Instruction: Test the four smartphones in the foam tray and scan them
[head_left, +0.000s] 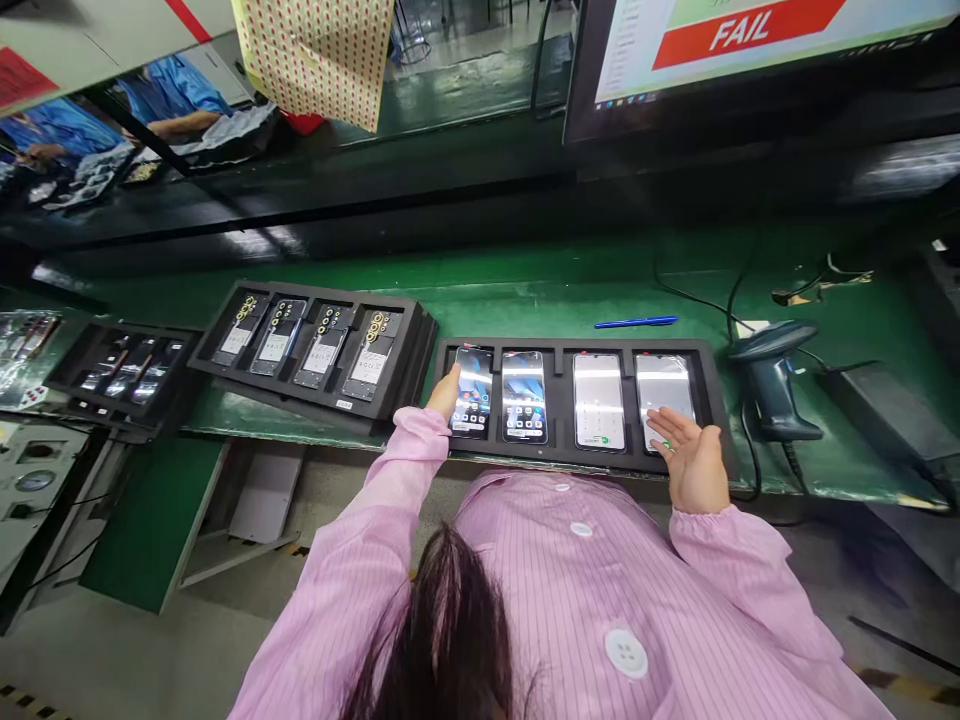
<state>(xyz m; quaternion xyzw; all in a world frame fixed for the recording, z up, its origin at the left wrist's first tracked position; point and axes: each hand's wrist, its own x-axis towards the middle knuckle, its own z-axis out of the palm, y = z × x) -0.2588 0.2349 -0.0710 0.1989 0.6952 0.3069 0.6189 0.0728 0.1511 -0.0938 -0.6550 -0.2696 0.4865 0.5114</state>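
Observation:
A black foam tray (559, 455) in front of me carries several smartphones. My left hand (442, 395) grips the left edge of the leftmost smartphone (474, 395), whose lit screen shows app icons; the fingers are partly hidden. Beside it, a second smartphone (524, 390) has a similar home screen. A third smartphone (598, 405) displays a mostly white screen. Over the lower part of the rightmost smartphone (664, 385), also white-screened, my right hand (694, 455) is open, palm turned up, fingers apart and holding nothing.
Stacked foam trays (300, 385) with opened phones stand to the left, another tray (124, 370) beyond. A blue pen (636, 322) lies behind the near tray. On the right are a barcode scanner (772, 380) and cables. A monitor (750, 60) reading FAIL hangs above.

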